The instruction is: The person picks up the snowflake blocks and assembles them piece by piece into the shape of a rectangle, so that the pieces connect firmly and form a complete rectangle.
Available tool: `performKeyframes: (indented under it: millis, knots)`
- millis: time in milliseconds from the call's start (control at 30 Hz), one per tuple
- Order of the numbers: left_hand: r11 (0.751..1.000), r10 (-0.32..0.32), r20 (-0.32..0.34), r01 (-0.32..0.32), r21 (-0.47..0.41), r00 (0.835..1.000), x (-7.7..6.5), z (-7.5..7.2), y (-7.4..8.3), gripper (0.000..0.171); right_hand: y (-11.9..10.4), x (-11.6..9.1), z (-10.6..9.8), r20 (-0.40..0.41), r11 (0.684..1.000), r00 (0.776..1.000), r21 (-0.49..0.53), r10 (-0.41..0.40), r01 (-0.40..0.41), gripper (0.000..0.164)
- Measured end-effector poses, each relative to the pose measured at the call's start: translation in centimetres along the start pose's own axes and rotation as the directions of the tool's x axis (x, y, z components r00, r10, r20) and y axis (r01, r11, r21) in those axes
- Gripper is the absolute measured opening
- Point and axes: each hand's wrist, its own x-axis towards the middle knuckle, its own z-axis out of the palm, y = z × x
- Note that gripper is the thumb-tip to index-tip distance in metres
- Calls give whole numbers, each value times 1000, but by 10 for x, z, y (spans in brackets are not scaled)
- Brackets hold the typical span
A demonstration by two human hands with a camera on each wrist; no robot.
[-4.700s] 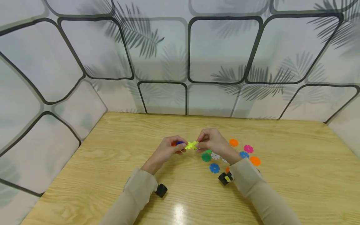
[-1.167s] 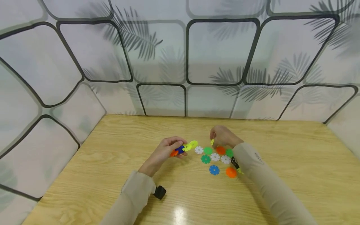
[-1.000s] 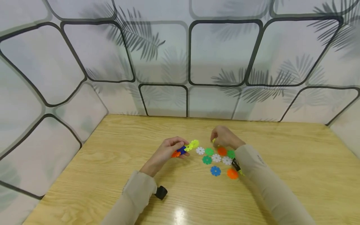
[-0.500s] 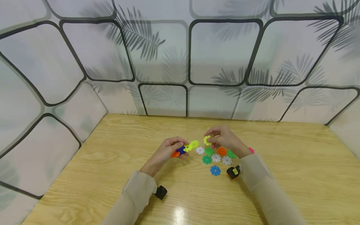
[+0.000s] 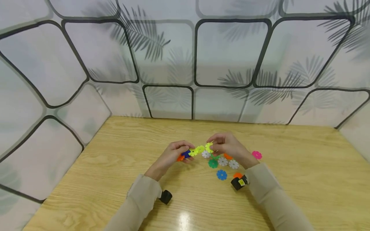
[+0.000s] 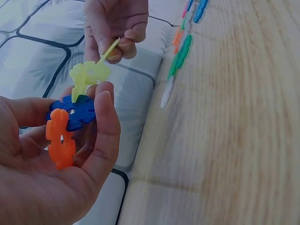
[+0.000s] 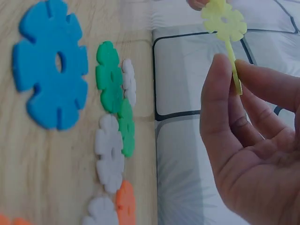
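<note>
My left hand [image 5: 170,154] holds a short chain of slotted interlocking discs. In the left wrist view it has an orange disc [image 6: 61,140], a dark blue disc [image 6: 77,112] and yellow discs [image 6: 89,74], slotted together at angles. The thumb and fingers close on the blue one. My right hand [image 5: 229,147] pinches another yellow disc [image 7: 237,79] edge-on between thumb and fingers. In the right wrist view its far edge meets the chain's last yellow disc [image 7: 224,22]. Both hands are above the table, close to each other.
Loose discs lie on the wooden table [image 5: 115,179] under and beside my right hand: a blue disc [image 5: 221,175], a green disc [image 5: 213,163], several white and orange ones, and a pink disc [image 5: 257,155]. A patterned backdrop [image 5: 225,51] rises behind the table.
My right hand has picked up a yellow disc from beyond the loose discs and moved left with it to the chain's end. My left hand has stayed nearly still with the chain.
</note>
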Motion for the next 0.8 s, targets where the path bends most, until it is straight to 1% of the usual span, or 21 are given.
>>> performKeyframes:
  millis: [200, 400, 500, 600, 800]
  knots:
    - [1000, -6, -7, 6, 10, 1000, -1, 0, 0, 30, -4, 0, 3, -13, 999, 1000, 28, 22, -22, 23]
    - [1000, -5, 5, 5, -1, 1000, 0, 2, 0, 30, -2, 0, 3, -24, 998, 998, 45, 49, -48, 27]
    - [1000, -6, 6, 6, 1, 1000, 0, 2, -1, 30, -1, 0, 2, -25, 998, 998, 41, 50, -49, 28]
    - [1000, -11, 5, 11, 10, 1000, 0, 3, -1, 30, 0, 0, 0, -18, 998, 999, 42, 50, -49, 27]
    - [1000, -20, -7, 20, 16, 1000, 1, 4, -1, 30, 3, 1, -2, 35, 997, 998, 57, 51, -53, 32]
